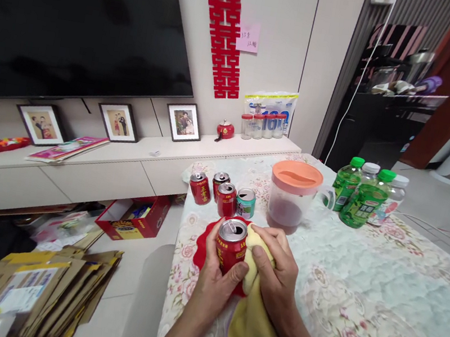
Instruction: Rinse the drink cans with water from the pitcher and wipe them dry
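Observation:
My left hand [217, 276] is wrapped round a red drink can [230, 248], its opened top facing up. A yellow cloth [250, 309] is bunched in my right hand [277, 271], pressed against the can's right side and hanging down over the table. Under the can lies a red mat or dish [200, 247] with a scalloped edge, partly hidden by my hands. Just beyond it stand several red cans [200, 188] and a short teal can [245, 203]. A clear pitcher [288, 201] with an orange lid holds some dark liquid.
Green-labelled bottles [364, 199] and white-capped ones stand at the table's right on a floral tablecloth [359, 292]. Behind runs a low cabinet [133, 154] with photo frames and several glass jars [262, 128]. Flattened cardboard [54, 301] and a red box [135, 220] lie on the floor at left.

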Tool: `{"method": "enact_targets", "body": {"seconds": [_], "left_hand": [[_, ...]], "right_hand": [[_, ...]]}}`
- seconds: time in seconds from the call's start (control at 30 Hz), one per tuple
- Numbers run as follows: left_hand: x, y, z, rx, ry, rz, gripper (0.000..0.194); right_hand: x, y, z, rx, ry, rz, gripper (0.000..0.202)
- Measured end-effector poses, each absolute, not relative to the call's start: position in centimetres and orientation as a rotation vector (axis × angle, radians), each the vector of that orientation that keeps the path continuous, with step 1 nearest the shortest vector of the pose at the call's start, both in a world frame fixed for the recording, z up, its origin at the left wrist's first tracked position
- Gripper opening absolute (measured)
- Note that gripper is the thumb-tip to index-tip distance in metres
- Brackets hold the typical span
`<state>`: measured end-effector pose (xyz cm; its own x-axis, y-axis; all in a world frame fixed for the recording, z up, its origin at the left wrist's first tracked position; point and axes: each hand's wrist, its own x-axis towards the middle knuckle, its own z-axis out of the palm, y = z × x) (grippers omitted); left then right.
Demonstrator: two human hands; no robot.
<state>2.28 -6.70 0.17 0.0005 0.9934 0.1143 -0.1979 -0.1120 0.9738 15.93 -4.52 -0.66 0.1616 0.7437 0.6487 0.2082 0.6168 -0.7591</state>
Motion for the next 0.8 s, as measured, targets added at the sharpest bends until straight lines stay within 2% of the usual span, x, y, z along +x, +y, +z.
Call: {"method": "enact_targets", "body": {"seconds": [0.23,0.43,0.57,0.7,0.8], "left_hand": [[2.7,-7.0,1.1,0.893,0.935,1.386,0.074],[2.8,-7.0,1.2,0.754,0.84,1.434,0.073],[2.5,-7.0,1.0,0.743,0.848,1.422,0.079],[2.3,-7.1,0.9,0.654,0.833,1.439,0.087],[2.3,-6.9,1.0,0.638,0.785,1.492,0.086]], "right_hand": [[16.0,-4.2,-0.4,-0.884,-1.415,0.29,0.032],[15.7,-4.2,-0.4,-0.8,-1.458,0.183,0.037],[15.5,-4.6,-0.1,-0.707,-1.535,0.15,0.044],[15.3,-5.1,0.0,-0.614,-1.643,0.171,0.042],[15.2,-5.1,-0.2,-0.608,-1.655,0.217,0.035]]}}
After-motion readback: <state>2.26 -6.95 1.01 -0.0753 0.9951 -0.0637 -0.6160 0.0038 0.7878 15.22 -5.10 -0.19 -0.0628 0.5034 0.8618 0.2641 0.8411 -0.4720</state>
